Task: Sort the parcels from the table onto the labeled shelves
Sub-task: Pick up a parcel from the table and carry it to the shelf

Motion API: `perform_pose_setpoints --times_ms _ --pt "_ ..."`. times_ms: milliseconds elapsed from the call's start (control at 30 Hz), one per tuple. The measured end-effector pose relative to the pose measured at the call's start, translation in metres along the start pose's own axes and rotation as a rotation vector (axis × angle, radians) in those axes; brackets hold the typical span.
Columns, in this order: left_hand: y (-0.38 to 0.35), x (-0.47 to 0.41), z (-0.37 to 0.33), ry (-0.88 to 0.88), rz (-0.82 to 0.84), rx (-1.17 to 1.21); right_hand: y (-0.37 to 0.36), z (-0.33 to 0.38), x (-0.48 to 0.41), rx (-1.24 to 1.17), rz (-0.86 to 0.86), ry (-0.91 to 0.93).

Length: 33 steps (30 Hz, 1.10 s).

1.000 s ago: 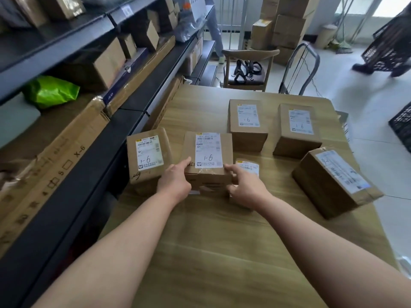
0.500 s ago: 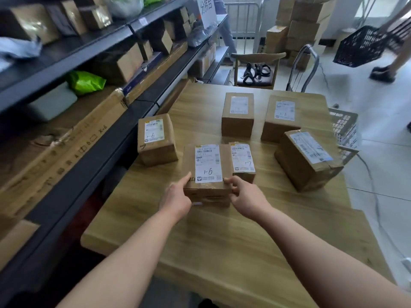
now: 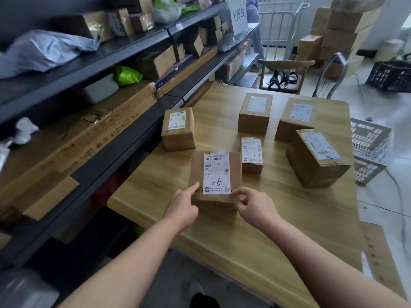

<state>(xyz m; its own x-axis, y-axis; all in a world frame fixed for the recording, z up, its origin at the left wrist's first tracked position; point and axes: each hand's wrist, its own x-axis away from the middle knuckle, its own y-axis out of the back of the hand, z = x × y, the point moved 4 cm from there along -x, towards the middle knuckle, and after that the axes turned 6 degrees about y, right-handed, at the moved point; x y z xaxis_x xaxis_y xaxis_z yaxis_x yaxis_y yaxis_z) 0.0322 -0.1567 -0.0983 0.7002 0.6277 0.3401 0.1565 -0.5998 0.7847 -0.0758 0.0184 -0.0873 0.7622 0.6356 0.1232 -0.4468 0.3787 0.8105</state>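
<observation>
A brown cardboard parcel point(image 3: 198, 172) with a white label marked 1-6 is tilted up off the wooden table point(image 3: 278, 223). My left hand point(image 3: 183, 206) grips its near left corner, thumb on top. My right hand point(image 3: 255, 206) pinches its near right corner. Several more labelled parcels lie on the table: another 1-6 box point(image 3: 178, 130) at the left, a small 1-7 box point(image 3: 252, 154), two boxes at the back point(image 3: 254, 114) point(image 3: 297, 117), and a larger box point(image 3: 315, 157) at the right. Dark metal shelves point(image 3: 115, 138) run along the left.
The shelves hold cardboard boxes, a long flat carton marked X-6 point(image 3: 84, 138), a green bag point(image 3: 126, 75) and grey mailers. A wooden chair point(image 3: 283, 72) stands beyond the table. A plastic crate point(image 3: 369, 141) sits at the right; stacked cartons point(image 3: 333, 36) and a person stand at the back.
Both hands have drawn the 1-6 parcel toward the table's near edge and tipped it up, uncovering the 1-7 box. The view has pulled back from the table.
</observation>
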Motion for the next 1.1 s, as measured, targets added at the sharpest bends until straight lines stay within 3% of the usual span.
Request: perform_pose_setpoints --times_ms 167,367,467,600,733,933,1100 --pt "0.004 -0.004 -0.004 0.005 -0.009 -0.011 0.002 -0.002 0.0 0.02 -0.008 -0.013" --pt "0.016 -0.039 -0.006 0.031 0.015 0.146 -0.002 0.003 -0.021 0.067 -0.022 -0.068" --pt "0.023 -0.06 -0.008 0.071 -0.017 0.189 -0.004 0.005 -0.037 -0.024 -0.115 -0.098" --pt "0.004 -0.076 -0.01 0.069 0.104 0.231 -0.022 0.005 -0.057 -0.224 -0.112 -0.127" --pt "-0.021 -0.073 0.004 0.071 0.141 0.364 -0.036 -0.001 -0.062 -0.495 -0.246 -0.194" --pt "-0.022 -0.081 0.009 0.028 0.147 0.216 -0.041 -0.008 -0.068 -0.422 -0.213 -0.186" --pt "-0.023 -0.083 0.009 0.031 0.148 0.225 -0.041 -0.011 -0.069 -0.355 -0.177 -0.183"
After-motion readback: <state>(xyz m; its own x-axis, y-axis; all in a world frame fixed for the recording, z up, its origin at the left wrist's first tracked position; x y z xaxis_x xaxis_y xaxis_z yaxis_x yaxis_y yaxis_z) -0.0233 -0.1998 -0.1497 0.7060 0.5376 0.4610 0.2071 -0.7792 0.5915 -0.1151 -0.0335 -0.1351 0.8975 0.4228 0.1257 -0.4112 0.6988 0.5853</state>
